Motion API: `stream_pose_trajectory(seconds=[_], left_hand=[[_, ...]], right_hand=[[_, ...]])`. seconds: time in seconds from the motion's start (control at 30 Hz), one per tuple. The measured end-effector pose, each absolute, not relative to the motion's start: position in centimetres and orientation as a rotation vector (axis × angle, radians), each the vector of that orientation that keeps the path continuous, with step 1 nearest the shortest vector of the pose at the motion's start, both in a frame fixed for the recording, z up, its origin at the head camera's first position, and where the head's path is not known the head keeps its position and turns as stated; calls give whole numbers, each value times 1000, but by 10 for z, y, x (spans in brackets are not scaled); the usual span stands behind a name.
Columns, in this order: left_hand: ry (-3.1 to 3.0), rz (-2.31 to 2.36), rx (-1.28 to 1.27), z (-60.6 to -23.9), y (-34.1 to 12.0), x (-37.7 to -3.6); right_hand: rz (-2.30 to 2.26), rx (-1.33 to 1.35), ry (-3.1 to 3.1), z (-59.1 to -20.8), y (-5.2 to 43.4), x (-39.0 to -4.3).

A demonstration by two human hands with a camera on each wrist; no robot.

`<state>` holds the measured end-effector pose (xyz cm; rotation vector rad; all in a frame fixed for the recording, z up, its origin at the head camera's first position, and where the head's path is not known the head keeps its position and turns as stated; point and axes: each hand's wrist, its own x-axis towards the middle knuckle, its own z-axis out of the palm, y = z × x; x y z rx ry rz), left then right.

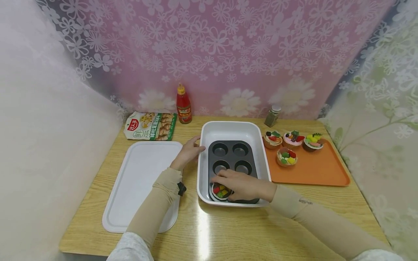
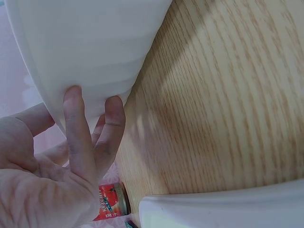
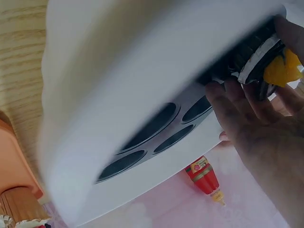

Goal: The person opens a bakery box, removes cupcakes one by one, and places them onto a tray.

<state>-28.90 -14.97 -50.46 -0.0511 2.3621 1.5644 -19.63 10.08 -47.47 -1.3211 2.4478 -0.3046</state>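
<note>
My right hand (image 1: pixel 245 185) grips a toy fruit tart (image 1: pixel 222 190) from above, fingers and thumb round its sides. The tart is at the front-left cup of a dark muffin tin (image 1: pixel 231 154), and the front-right cup is hidden under the hand. Two rows of cups behind it hold nothing. This tin lies inside a white rectangular tub (image 1: pixel 228 131). On the tub's left side, my left hand (image 1: pixel 188 155) pinches the rim, thumb over the edge. Its fingers (image 2: pixel 73 118) press the outer wall in the left wrist view.
An orange tray (image 1: pixel 310 172) at right carries several toy fruit tarts (image 1: pixel 287 158). A white tray (image 1: pixel 140 181) lies at left under the left forearm. Along the back are a food packet (image 1: pixel 151 127), a red sauce bottle (image 1: pixel 184 107) and a small spice jar (image 1: pixel 272 116).
</note>
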Motion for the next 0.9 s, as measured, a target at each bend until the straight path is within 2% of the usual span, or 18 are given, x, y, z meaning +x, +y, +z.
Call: stream_pose_trajectory(seconds=[0.33, 0.9], left_hand=[[2360, 1559, -58, -506, -150, -289], [2390, 1572, -31, -509, -149, -285]], right_hand=[[-328, -1362, 2468, -474, 100, -195], [-538, -1244, 2425, -478, 106, -197]])
